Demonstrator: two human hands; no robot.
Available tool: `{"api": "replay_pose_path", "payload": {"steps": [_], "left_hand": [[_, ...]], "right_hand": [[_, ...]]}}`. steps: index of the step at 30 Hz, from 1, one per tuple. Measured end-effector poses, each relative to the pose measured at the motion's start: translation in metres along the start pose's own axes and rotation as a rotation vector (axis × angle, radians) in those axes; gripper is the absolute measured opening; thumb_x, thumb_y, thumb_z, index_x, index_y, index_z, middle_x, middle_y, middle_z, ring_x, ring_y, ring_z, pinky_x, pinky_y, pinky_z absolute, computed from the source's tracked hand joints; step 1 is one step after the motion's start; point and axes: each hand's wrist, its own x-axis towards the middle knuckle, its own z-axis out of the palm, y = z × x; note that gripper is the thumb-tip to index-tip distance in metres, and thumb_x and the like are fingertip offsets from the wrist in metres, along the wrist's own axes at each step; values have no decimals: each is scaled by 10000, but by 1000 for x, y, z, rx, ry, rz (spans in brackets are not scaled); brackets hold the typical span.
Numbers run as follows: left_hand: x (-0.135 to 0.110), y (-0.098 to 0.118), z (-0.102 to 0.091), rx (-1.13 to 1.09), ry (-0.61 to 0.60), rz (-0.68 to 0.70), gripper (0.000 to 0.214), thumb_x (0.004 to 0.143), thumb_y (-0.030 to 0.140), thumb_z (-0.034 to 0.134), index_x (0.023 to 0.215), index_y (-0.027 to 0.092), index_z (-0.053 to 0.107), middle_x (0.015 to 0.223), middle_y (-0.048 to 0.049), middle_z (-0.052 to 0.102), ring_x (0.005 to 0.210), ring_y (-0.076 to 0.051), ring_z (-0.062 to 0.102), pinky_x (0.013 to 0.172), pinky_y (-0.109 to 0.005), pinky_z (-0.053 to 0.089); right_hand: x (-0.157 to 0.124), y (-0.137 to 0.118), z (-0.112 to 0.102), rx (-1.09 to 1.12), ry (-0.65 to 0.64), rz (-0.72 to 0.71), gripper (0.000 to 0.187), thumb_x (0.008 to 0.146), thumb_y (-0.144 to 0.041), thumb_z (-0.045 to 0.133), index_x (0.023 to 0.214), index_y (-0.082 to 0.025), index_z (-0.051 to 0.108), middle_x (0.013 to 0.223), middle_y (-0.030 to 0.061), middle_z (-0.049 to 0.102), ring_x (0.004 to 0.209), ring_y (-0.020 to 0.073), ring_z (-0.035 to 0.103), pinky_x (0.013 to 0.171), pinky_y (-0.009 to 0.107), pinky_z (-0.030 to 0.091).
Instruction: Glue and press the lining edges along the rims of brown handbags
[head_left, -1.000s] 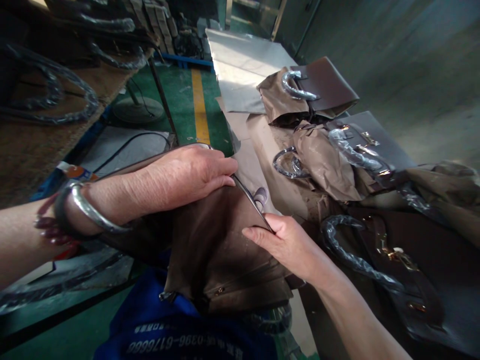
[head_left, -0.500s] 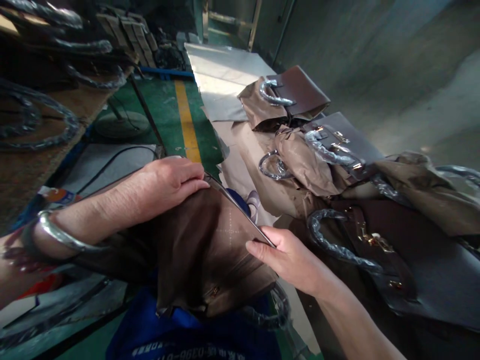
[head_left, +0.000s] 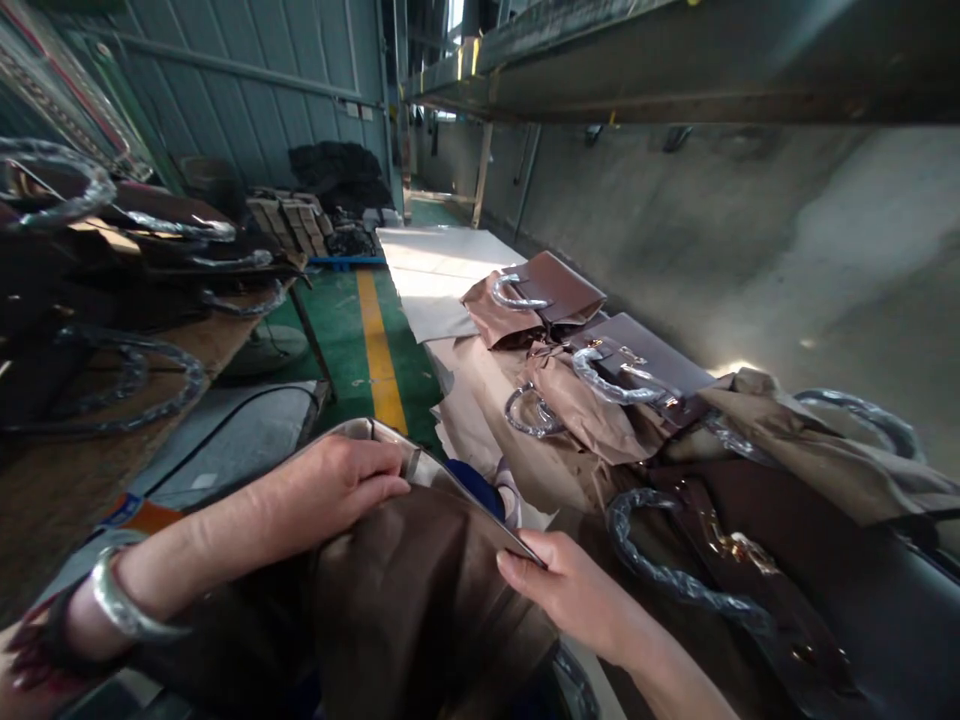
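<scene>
Our left hand [head_left: 351, 482] and right hand [head_left: 559, 582] are both closed on the top edge of a soft brown bag [head_left: 420, 575], thumbs on the near side and fingers curled over behind. The bag lies directly between and below the two grips, close in front of us; its lower part drops out of view.

The step in hand, as we judge it, is handling the bag's mouth by its edge, with the stretch between our grips drawn fairly straight. The next move calls for keeping both pinches firm and level in tension, because the limp panel below looks likely to sag or fold if one lets go.

The mouth seems to face upward and away from us. The held edge, the longest line we can make out, runs from the left grip down and nearer to us toward the right grip. With the base hidden, we cannot tell the bag's full long axis.

To the right of the right grip, near it, lies a darker bag [head_left: 847, 560] with a plastic-wrapped handle [head_left: 679, 580]. Beyond that grip rest more bags [head_left: 574, 285]. Left of the left grip stands a worktable [head_left: 97, 485].
</scene>
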Motion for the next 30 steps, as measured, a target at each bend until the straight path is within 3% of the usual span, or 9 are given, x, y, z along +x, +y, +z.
{"api": "replay_pose_path", "payload": {"steps": [7, 13, 19, 26, 30], "left_hand": [[3, -1, -21, -207, -269, -17, 280, 810, 311, 475, 569, 170, 479, 574, 13, 515, 552, -100, 449, 481, -187, 339], [-4, 3, -20, -264, -337, -86, 278, 781, 330, 497, 560, 163, 476, 542, 22, 472, 515, -91, 410, 438, -187, 303], [-7, -2, -17, -274, -359, -149, 238, 762, 318, 498, 583, 162, 515, 523, 29, 460, 495, -91, 395, 426, -195, 284], [10, -14, -11, -27, -256, -155, 183, 763, 266, 479, 670, 162, 596, 626, 8, 593, 609, -127, 544, 554, -201, 357], [19, -11, -11, 96, -236, -185, 174, 769, 286, 503, 675, 174, 596, 576, 27, 569, 576, -124, 530, 547, -207, 339]], "right_hand": [[-1, 1, 0, -52, -17, -36, 381, 874, -516, 475, 728, -164, 492, 632, -34, 387, 579, 104, 364, 527, 219, 312], [3, 5, -2, -44, -24, -42, 384, 872, -519, 478, 801, -151, 558, 683, -12, 489, 633, 131, 453, 577, 236, 363], [4, 3, -2, -82, 1, -68, 359, 875, -501, 483, 859, -154, 577, 801, 16, 583, 756, 167, 529, 673, 259, 428], [5, -2, -2, -106, -67, -75, 340, 894, -474, 464, 848, -150, 556, 784, 12, 549, 736, 160, 516, 647, 259, 428], [5, 1, -2, -56, -103, -50, 326, 891, -473, 473, 854, -159, 556, 804, 20, 564, 755, 169, 526, 662, 270, 437]]}}
